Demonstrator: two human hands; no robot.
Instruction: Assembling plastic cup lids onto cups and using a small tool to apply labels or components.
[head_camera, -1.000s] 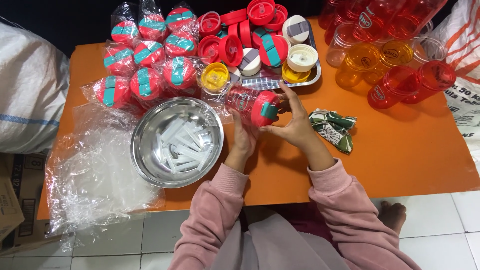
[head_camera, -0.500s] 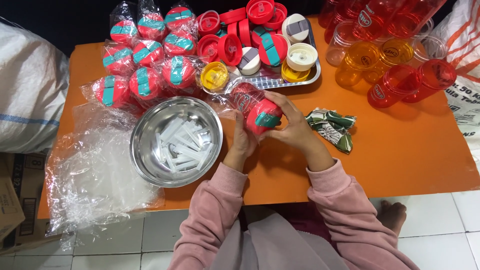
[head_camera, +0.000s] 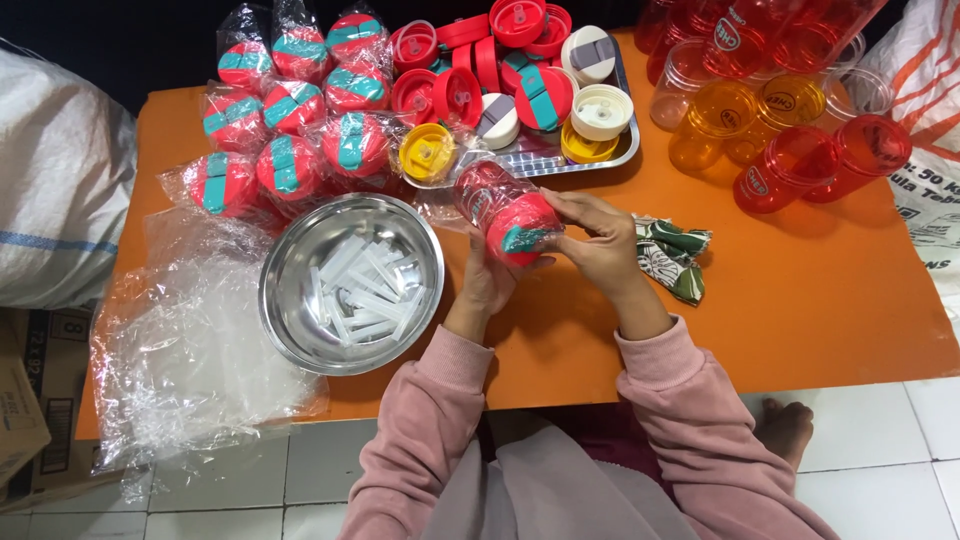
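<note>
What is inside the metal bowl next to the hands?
The metal bowl holds a loose pile of short white plastic strips. They cover the middle of the bowl's bottom, so anything beneath them cannot be seen.

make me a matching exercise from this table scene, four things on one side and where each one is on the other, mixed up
Things:
1. red bottle
2. steel bowl
3. leaf-print cloth
4. clear plastic bags

Places:
A. at the table's near left edge
B. just beyond the right hand
C. between the left hand and the right hand
D. left of the left hand, holding white strips

Pairs: 1-C, 2-D, 3-B, 4-A
</note>
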